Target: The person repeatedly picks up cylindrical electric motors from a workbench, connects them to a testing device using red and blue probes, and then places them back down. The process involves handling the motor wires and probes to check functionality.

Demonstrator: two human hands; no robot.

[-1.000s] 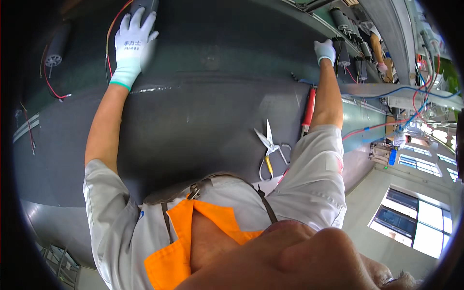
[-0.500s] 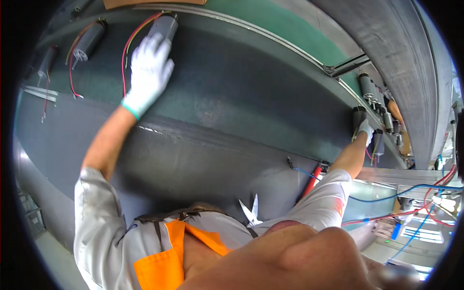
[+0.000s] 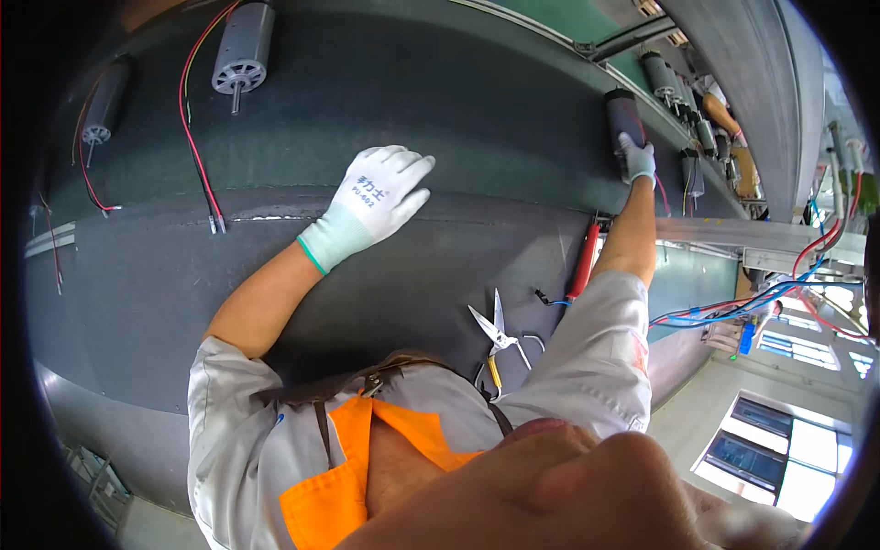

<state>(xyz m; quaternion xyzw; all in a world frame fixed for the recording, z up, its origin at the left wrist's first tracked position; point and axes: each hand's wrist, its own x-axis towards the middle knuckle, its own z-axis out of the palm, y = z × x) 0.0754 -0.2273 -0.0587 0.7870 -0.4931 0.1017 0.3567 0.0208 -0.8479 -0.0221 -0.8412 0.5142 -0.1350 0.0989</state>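
Observation:
My left hand (image 3: 371, 200), in a white glove with a green cuff edge, hovers over the dark work surface with nothing in it, its fingers loosely stretched. A grey cylindrical electric motor (image 3: 246, 50) with red, yellow and black leads lies beyond it at the far left, its shaft facing me. Over at the right, my right hand (image 3: 636, 159), gloved too, has its fingers wrapped around the lower end of another dark motor (image 3: 622, 112). That motor's shaft end is hidden by the glove.
Another motor (image 3: 107, 103) lies at the left. One more motor (image 3: 692, 172) is right of my right hand, and several motors (image 3: 662, 75) stand beyond the rail. Scissors (image 3: 495, 330) and a red-handled tool (image 3: 584, 261) lie near me. Blue and red cables (image 3: 733, 307) hang at the right.
My left hand has come off the far-left motor and moved right and nearer. My right hand now grips a motor that it was beside before. The whole view has shifted.

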